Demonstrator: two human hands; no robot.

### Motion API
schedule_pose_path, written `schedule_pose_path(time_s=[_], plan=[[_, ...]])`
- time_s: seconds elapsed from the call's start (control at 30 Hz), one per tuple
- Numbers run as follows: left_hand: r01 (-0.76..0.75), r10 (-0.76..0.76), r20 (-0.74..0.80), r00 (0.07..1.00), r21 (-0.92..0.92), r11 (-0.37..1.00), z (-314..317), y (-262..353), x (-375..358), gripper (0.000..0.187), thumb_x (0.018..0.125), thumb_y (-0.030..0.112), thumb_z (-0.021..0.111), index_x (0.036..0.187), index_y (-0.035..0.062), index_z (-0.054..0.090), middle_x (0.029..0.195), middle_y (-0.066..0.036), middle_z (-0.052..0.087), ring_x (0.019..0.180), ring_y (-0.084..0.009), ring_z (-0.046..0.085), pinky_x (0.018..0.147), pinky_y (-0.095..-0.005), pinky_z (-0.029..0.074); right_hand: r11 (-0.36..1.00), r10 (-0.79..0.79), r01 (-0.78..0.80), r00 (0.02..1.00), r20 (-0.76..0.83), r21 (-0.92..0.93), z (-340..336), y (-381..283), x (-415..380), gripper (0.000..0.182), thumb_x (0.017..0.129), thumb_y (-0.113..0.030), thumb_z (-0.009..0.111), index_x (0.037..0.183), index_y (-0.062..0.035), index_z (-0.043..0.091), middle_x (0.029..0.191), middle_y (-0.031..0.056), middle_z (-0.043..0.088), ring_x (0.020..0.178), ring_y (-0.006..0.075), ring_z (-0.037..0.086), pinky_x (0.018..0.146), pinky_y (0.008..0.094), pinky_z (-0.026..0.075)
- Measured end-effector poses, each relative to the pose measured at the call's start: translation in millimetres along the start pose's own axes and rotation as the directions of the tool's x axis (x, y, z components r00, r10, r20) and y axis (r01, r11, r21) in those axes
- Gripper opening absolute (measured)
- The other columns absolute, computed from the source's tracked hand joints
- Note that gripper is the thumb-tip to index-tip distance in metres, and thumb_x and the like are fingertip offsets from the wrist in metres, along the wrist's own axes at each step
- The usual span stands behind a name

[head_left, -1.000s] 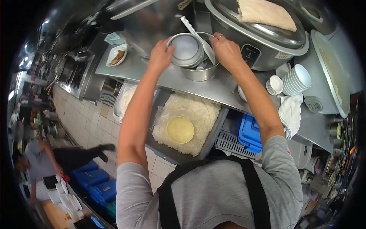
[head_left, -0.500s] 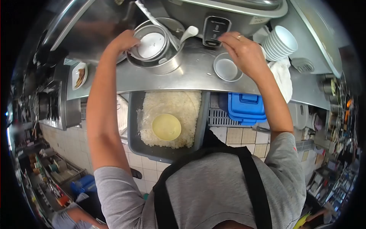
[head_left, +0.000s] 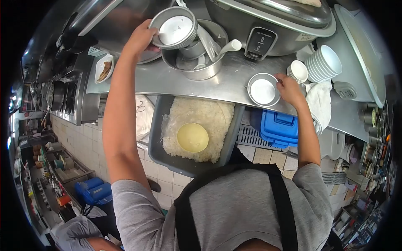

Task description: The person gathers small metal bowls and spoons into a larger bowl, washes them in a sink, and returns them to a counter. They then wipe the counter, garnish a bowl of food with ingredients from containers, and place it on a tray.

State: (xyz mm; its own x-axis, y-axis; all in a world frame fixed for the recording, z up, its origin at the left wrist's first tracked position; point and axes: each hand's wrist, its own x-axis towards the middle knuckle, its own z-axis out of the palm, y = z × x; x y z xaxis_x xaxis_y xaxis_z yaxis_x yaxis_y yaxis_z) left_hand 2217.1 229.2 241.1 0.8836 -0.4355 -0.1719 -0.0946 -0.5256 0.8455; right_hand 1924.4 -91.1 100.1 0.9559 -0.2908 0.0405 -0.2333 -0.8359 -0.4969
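My left hand (head_left: 144, 41) grips the rim of a round metal bowl (head_left: 176, 31) with a white inner bottom. It is held tilted above a larger metal pot (head_left: 205, 71). In that pot stand a smaller metal container and white-handled utensils (head_left: 230, 47). My right hand (head_left: 289, 90) pinches the right rim of a small metal bowl (head_left: 263, 91) near the counter's front edge; its bottom is white too. Below the counter, a grey tub (head_left: 165, 158) holds cooked rice (head_left: 209, 121), partly under clear plastic film. A yellow bowl (head_left: 192, 138) lies on the rice.
A large rice cooker (head_left: 260, 42) stands behind on the steel counter (head_left: 142, 81). White bowls (head_left: 324, 62), small cups (head_left: 297, 71) and a cloth (head_left: 319, 104) are at right. A blue lidded bin (head_left: 280, 127) sits below. Another person (head_left: 79, 234) is at lower left.
My left hand has lifted the metal bowl up from the larger pot. My right hand has come down from near the cooker panel and taken hold of the small bowl's rim.
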Motion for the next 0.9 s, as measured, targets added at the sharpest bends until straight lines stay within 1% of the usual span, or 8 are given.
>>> schedule_pose_path(time_s=[0.1, 0.23, 0.4, 0.47, 0.57, 0.67, 0.8, 0.9], plan=[[0.026, -0.024, 0.014, 1.000, -0.153, 0.988, -10.7, -3.8, -25.2, 0.045, 0.076, 0.009, 0.049, 0.121, 0.0058, 0.046, 0.088, -0.007, 0.055, 0.063, -0.0151, 0.057, 0.050, -0.0253, 0.051, 0.947, 0.139, -0.181, 0.976, 0.170, 0.265, -18.2, -28.3, 0.0, 0.029, 0.078, -0.002, 0.048, 0.105, 0.0022, 0.059, 0.069, 0.0115, 0.061, 0.045, 0.0163, 0.057, 0.044, 0.0295, 0.046], [0.044, -0.046, 0.003, 0.999, -0.319, 0.947, -29.8, -29.6, -48.7, 0.048, 0.077, 0.006, 0.049, 0.125, 0.0048, 0.044, 0.086, -0.007, 0.057, 0.061, -0.0136, 0.058, 0.047, -0.0225, 0.050, 0.974, 0.054, -0.088, 0.985, 0.163, 0.211, -7.3, -37.8, 14.1, 0.030, 0.077, -0.002, 0.048, 0.105, 0.0020, 0.059, 0.068, 0.0111, 0.061, 0.046, 0.0163, 0.058, 0.045, 0.0291, 0.046], [0.094, -0.091, 0.026, 0.995, -0.402, 0.911, -36.9, -46.0, -57.4, 0.045, 0.078, 0.007, 0.050, 0.122, 0.0004, 0.046, 0.080, -0.009, 0.059, 0.058, -0.0157, 0.060, 0.045, -0.0220, 0.049, 0.868, -0.154, -0.037, 0.928, 0.338, 0.496, 3.3, -126.1, 22.3, 0.032, 0.078, -0.005, 0.050, 0.107, 0.0007, 0.060, 0.066, 0.0086, 0.060, 0.050, 0.0134, 0.058, 0.048, 0.0285, 0.048], [0.071, -0.075, 0.005, 0.997, -0.400, 0.914, -24.9, -36.9, -55.9, 0.041, 0.079, 0.007, 0.050, 0.120, 0.0003, 0.048, 0.083, -0.009, 0.060, 0.058, -0.0163, 0.060, 0.046, -0.0216, 0.049, 0.812, -0.177, 0.019, 0.960, 0.215, 0.583, 8.7, -157.5, 36.3, 0.031, 0.079, -0.006, 0.051, 0.108, 0.0003, 0.060, 0.070, 0.0075, 0.061, 0.053, 0.0127, 0.059, 0.049, 0.0282, 0.049], [0.021, -0.042, -0.043, 0.998, -0.410, 0.912, -17.5, -24.8, -52.3, 0.037, 0.079, 0.008, 0.050, 0.116, 0.0001, 0.051, 0.085, -0.009, 0.060, 0.059, -0.0163, 0.059, 0.046, -0.0211, 0.049, 0.897, -0.095, 0.218, 0.945, -0.313, 0.385, 10.1, -170.7, 64.1, 0.033, 0.076, -0.010, 0.053, 0.107, -0.0001, 0.062, 0.081, 0.0182, 0.063, 0.072, 0.0306, 0.063, 0.067, 0.0374, 0.048], [-0.014, -0.024, -0.085, 0.996, -0.421, 0.907, -14.2, -14.0, -49.6, 0.034, 0.079, 0.010, 0.051, 0.112, 0.0013, 0.052, 0.085, -0.008, 0.059, 0.059, -0.0155, 0.058, 0.047, -0.0210, 0.049, 0.960, -0.057, 0.176, 0.885, -0.462, 0.217, -6.9, -180.6, 82.0, 0.036, 0.075, -0.010, 0.055, 0.109, 0.0010, 0.061, 0.083, 0.0198, 0.063, 0.079, 0.0333, 0.062, 0.072, 0.0380, 0.049], [-0.017, 0.006, -0.029, 1.000, -0.389, 0.921, 5.4, 2.2, -48.2, 0.034, 0.079, 0.012, 0.052, 0.112, 0.0028, 0.053, 0.085, -0.006, 0.059, 0.062, -0.0129, 0.057, 0.049, -0.0210, 0.048, 0.930, -0.099, 0.236, 0.899, -0.427, 0.282, 10.8, -197.9, 116.2, 0.037, 0.077, -0.009, 0.055, 0.111, 0.0043, 0.058, 0.079, 0.0181, 0.064, 0.073, 0.0276, 0.066, 0.067, 0.0345, 0.052], [-0.008, -0.014, -0.065, 0.998, -0.327, 0.945, 16.1, 6.3, -44.6, 0.033, 0.079, 0.015, 0.053, 0.110, 0.0039, 0.054, 0.086, -0.005, 0.059, 0.068, -0.0115, 0.057, 0.053, -0.0230, 0.050, 0.592, 0.006, 0.070, 0.996, -0.091, 0.803, 5.4, -213.1, 131.2, 0.037, 0.083, -0.002, 0.048, 0.118, 0.0101, 0.050, 0.068, 0.0076, 0.060, 0.054, 0.0153, 0.062, 0.048, 0.0247, 0.052]])
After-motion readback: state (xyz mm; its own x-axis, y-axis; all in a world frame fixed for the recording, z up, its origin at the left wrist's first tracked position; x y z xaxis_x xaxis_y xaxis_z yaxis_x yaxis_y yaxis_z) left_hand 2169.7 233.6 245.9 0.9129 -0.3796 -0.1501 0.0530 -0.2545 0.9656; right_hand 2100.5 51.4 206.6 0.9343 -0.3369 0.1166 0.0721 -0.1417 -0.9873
